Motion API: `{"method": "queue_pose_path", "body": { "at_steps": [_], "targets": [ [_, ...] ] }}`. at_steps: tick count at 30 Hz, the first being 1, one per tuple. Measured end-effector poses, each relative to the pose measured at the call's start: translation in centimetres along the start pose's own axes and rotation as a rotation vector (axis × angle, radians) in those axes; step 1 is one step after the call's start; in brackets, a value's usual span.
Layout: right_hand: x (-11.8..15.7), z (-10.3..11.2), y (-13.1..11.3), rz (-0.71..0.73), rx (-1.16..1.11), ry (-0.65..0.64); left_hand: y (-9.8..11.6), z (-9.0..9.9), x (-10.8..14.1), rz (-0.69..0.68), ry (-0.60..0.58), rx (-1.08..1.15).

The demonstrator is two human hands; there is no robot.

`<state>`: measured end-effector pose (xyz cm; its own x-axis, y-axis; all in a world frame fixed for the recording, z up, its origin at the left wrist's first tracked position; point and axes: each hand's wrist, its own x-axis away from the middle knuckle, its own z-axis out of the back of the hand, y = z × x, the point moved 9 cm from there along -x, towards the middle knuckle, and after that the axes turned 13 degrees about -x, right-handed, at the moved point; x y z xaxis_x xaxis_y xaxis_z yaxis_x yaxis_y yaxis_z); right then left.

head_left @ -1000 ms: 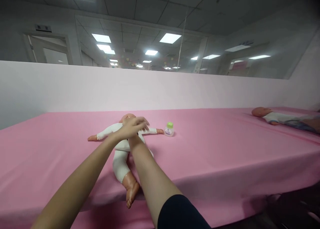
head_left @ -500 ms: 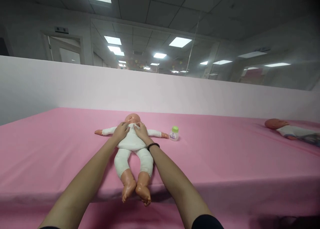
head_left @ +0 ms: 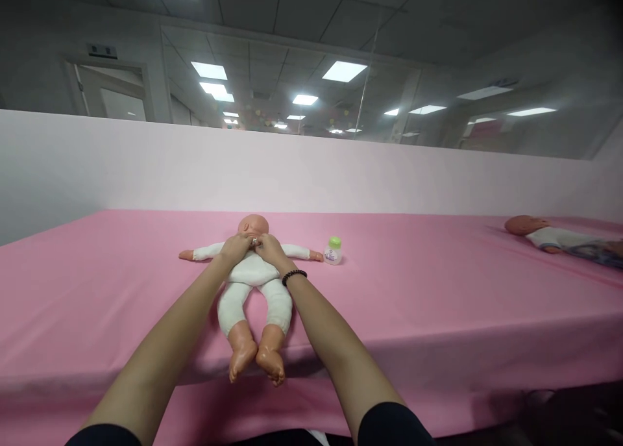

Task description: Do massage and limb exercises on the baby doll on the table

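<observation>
Baby doll's white bodysuit [head_left: 250,272] gathered at the collar now, left hand [head_left: 235,248] and right hand [head_left: 270,251] drawn inward, fingers [head_left: 259,241] nearly meeting and pinching the fabric at frame centre

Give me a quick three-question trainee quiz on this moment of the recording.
1. True or false: the right hand has a beaded bracelet at its wrist.
2. Which part of the baby doll is the green-capped bottle nearest? A: head; B: outstretched hand; C: feet.
3. Fill in the blank: the left hand and right hand meet on the baby doll's upper ____.

Key: 1 true; 2 B; 3 chest.
</observation>
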<state>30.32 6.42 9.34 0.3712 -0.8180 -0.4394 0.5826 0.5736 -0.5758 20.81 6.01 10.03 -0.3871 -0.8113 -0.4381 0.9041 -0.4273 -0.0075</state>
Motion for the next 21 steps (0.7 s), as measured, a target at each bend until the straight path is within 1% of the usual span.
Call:
{"method": "queue_pose_path", "body": {
  "at_steps": [2,5,7,9,11,13,15,16,18,20,21],
  "targets": [
    [0.1,0.2,-0.6,-0.005,0.027,0.003,0.1,0.0,0.1,0.014,0.027,0.009],
    [0.6,1.1,-1.8,0.029,0.02,0.014,0.0,0.9,1.3,0.014,0.142,-0.008],
    [1.1,1.4,-2.2,0.021,-0.025,-0.051,-0.3,1.6,2.5,0.008,0.204,0.006],
    [1.6,1.0,-2.1,-0.037,-0.08,-0.149,-0.4,1.8,3.2,-0.011,0.189,0.065],
    [2.0,0.6,-1.9,-0.098,-0.105,-0.194,-0.2,1.7,3.4,-0.033,0.117,0.139],
    [2.2,0.6,-1.8,-0.115,-0.095,-0.16,-0.1,1.3,3.2,-0.011,0.043,0.183],
    [2.1,0.6,-2.0,-0.1,-0.087,-0.12,-0.2,1.1,3.0,0.034,-0.003,0.181],
    [2.1,0.8,-2.1,-0.092,-0.089,-0.109,-0.2,1.2,2.9,0.047,-0.006,0.172],
    [2.1,1.3,-2.4,-0.078,-0.106,-0.106,0.1,1.9,3.0,0.028,0.03,0.173],
    [2.1,2.0,-2.6,-0.069,-0.131,-0.132,0.5,3.0,3.3,-0.01,0.095,0.212],
    [2.2,2.1,-2.6,-0.079,-0.14,-0.158,0.6,3.3,3.4,-0.028,0.106,0.238]
  ]
}}
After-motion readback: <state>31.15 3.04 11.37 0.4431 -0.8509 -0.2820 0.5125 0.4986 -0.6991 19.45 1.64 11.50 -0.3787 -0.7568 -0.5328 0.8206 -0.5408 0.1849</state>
